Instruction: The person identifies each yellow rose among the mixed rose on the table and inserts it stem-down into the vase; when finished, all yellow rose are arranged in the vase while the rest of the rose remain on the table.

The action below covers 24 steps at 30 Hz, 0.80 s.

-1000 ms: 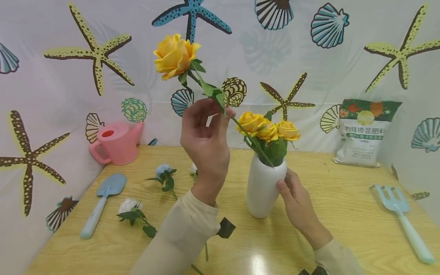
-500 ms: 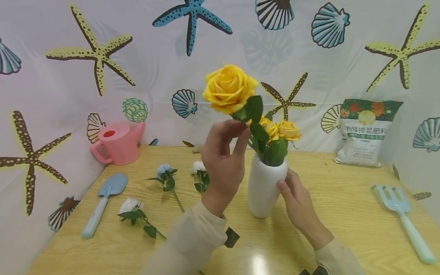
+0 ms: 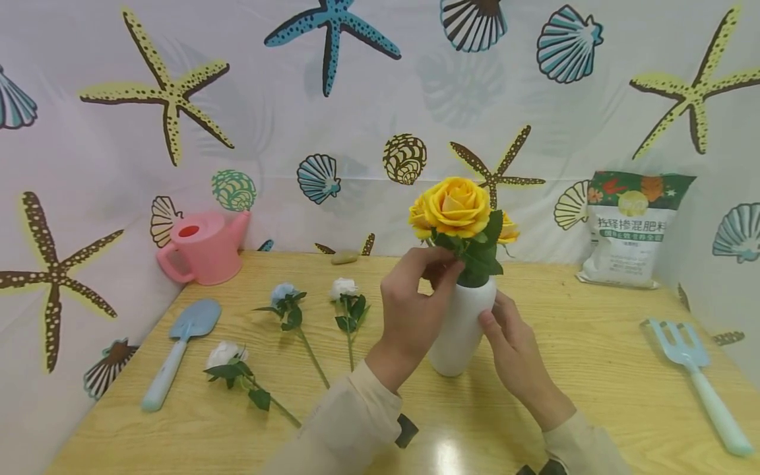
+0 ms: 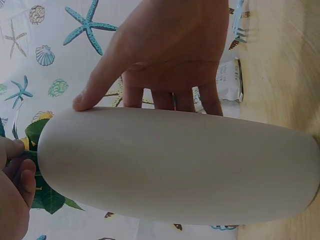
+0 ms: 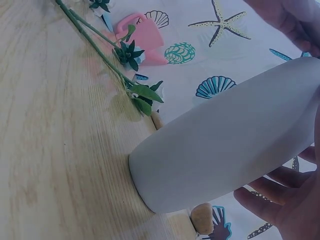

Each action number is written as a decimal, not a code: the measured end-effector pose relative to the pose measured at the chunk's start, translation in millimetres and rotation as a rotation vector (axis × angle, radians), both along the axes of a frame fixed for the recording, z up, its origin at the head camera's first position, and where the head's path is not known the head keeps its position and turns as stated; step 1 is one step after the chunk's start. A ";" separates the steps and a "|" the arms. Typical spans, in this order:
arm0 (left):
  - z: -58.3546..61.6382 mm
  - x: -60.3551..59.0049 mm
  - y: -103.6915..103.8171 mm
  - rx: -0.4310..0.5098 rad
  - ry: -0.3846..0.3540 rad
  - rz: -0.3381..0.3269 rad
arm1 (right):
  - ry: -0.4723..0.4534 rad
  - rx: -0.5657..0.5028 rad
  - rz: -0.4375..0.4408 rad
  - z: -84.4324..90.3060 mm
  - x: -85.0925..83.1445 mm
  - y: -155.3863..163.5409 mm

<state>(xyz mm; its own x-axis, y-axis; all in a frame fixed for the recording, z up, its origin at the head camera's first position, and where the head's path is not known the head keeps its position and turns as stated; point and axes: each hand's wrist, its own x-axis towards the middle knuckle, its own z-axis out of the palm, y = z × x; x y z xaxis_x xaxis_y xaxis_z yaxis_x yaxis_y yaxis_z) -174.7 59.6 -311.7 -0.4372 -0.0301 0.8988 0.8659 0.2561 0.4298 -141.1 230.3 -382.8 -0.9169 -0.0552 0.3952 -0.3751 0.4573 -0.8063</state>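
My left hand pinches the stem of a yellow rose just above the mouth of a white vase. Other yellow roses stand in the vase, partly covered by the held bloom. In the left wrist view, thumb and finger of the left hand meet on a green stem at the vase's mouth. Low on the right side of the vase, my right hand steadies it, thumb toward me and fingers around the back. The right wrist view shows the vase with its base on the table.
To the left lie two white roses, a blue rose and a small trowel. A pink watering can stands at the back left. Rightward are a hand fork and a fertilizer bag. Stones lie behind the vase.
My left hand has brought the yellow rose from the upper left down and right, its stem now upright over the vase's mouth. The right hand stays on the vase.
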 end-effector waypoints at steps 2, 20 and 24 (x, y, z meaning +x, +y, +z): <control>-5.8 -0.2 0.5 -0.021 -0.032 0.005 | 0.004 -0.008 0.008 -0.2 0.0 0.0; -6.2 3.9 -5.9 -0.045 -0.089 0.004 | 0.003 -0.003 0.003 -0.1 -0.4 0.4; -7.2 3.7 -5.6 -0.059 -0.093 0.030 | 0.000 -0.006 0.007 -1.1 -1.1 0.2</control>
<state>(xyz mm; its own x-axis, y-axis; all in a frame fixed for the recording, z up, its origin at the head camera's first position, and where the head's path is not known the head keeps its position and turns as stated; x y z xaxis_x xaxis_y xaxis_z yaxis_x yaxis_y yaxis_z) -171.0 54.0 -318.9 -0.5183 0.0075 0.8552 0.8147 0.3085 0.4910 -142.2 230.5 -383.8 -0.9163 -0.0597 0.3960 -0.3788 0.4497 -0.8089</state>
